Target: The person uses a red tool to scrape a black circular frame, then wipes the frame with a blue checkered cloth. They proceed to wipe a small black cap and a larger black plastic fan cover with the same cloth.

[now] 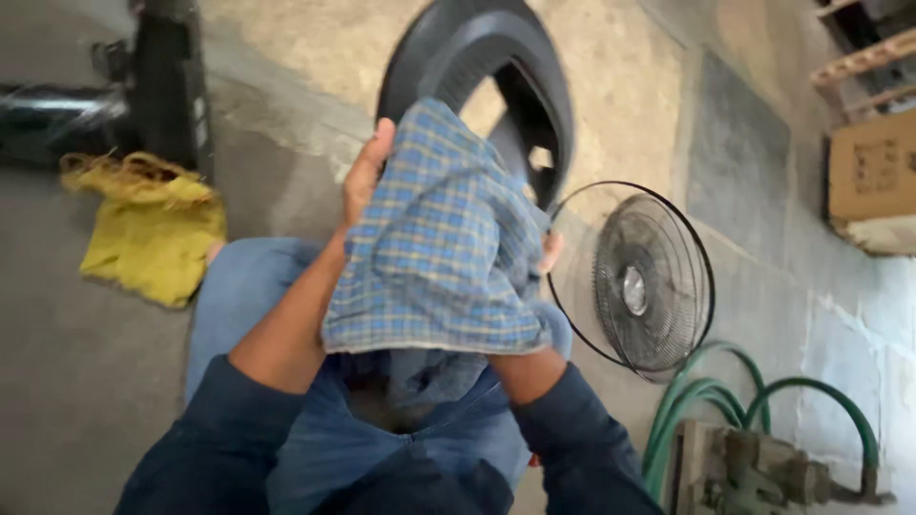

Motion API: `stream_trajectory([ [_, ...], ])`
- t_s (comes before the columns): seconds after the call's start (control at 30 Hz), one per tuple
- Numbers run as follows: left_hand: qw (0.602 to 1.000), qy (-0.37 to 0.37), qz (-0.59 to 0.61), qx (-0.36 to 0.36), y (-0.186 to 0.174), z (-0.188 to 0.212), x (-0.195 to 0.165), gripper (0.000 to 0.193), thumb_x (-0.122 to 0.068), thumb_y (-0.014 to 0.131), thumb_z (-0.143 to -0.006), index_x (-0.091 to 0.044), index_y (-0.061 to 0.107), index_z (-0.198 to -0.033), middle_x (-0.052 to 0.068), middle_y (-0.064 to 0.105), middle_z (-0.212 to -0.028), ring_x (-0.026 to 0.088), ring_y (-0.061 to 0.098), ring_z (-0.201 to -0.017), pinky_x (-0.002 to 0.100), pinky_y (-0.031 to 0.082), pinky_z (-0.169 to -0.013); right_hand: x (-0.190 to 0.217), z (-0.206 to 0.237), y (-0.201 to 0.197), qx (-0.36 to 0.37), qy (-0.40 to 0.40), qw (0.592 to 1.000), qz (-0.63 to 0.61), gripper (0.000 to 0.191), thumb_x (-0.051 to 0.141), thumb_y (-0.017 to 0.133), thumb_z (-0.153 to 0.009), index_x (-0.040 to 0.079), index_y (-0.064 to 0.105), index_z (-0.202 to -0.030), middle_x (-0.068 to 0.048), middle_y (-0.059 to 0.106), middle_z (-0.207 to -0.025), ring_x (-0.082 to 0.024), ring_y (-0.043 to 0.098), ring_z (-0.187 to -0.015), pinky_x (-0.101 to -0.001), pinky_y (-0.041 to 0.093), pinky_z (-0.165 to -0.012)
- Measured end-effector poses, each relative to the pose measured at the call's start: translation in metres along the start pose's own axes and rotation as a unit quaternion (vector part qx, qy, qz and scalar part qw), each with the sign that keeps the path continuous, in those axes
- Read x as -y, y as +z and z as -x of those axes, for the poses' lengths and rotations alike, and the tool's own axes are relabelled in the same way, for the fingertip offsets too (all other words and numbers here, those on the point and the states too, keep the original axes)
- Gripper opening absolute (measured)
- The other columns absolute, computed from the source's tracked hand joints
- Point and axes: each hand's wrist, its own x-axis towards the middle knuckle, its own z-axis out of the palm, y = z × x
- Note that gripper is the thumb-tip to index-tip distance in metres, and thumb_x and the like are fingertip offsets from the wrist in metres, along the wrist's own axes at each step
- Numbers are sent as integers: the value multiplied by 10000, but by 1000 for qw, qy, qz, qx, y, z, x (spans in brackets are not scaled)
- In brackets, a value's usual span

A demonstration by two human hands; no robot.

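A blue and yellow checked cloth (pixel 439 248) is bunched up over my lap, in front of a black curved fan housing (pixel 477 57). My left hand (pixel 364 172) grips the cloth's upper left edge, thumb up against the fabric. Only the fingertips of my right hand (pixel 551 250) show at the cloth's right edge; the cloth covers the rest of that hand. Both forearms come out of dark blue sleeves above my jeans (pixel 248 286).
A round wire fan grille (pixel 649 281) leans on the concrete floor to the right. A yellow rag (pixel 148 229) lies at left beside a black stand (pixel 172 86). Green hoses (pixel 725 401) and a metal pump sit at lower right. A cardboard box (pixel 873 167) stands at the far right.
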Motion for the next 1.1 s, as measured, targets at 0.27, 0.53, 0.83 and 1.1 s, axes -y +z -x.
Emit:
stream_trajectory([
  [0.27,954,245,-106,138,-7,1,-19,625,-540,575,-1047,37,609,-1286,171,674,-1121,294,655,-1078,419,537,-986,-30,54,-38,113,-22,992,-40,402,245,733,-894,51,675,-1242,-64,725,-1135,-210,706,-988,-342,569,-810],
  [0.53,921,263,-133,256,9,23,-36,712,-575,636,-999,22,561,-1380,175,671,-1122,309,659,-1099,416,540,-1015,-108,123,-136,-7,154,988,-21,391,245,733,-892,58,678,-1230,-63,723,-1129,-214,704,-987,-345,567,-812],
  [0.83,910,197,-262,254,-4,17,-12,647,-370,681,-949,90,549,-1385,241,694,-1143,331,710,-1054,437,594,-974,-71,163,-164,-316,166,934,-15,378,244,733,-889,65,681,-1218,-63,720,-1122,-218,702,-987,-349,565,-814],
  [1.1,951,88,-274,110,-44,-5,20,546,-319,610,-1061,188,616,-1264,261,718,-1110,316,718,-966,432,585,-909,10,108,-15,-67,119,990,-45,366,243,734,-887,71,683,-1206,-63,718,-1115,-222,700,-986,-353,562,-816],
])
